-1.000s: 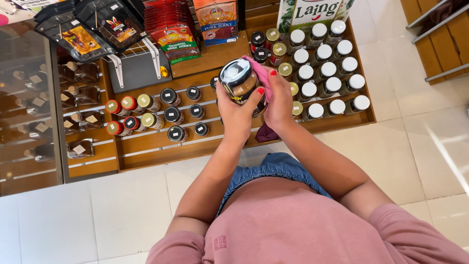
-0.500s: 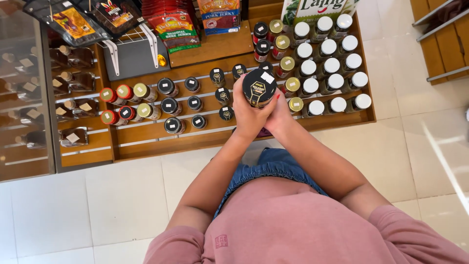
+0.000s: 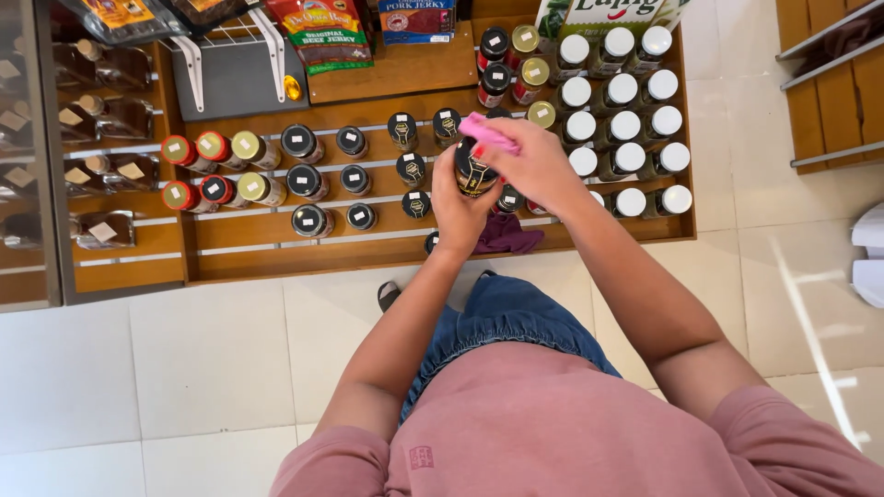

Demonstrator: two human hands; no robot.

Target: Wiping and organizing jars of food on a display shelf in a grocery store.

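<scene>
Fingers of the left hand (image 3: 458, 210) clasp a dark jar (image 3: 473, 172) above the wooden shelf (image 3: 276, 247); the right hand (image 3: 532, 164) pinches a pink cloth (image 3: 486, 132) on its lid. Steady grip, light even wiping seems best.

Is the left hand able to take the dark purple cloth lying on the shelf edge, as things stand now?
Probably not at once: the left hand is wrapped around a dark jar, so it is occupied. The purple cloth lies just below it, uncovered, with nothing between.
</scene>
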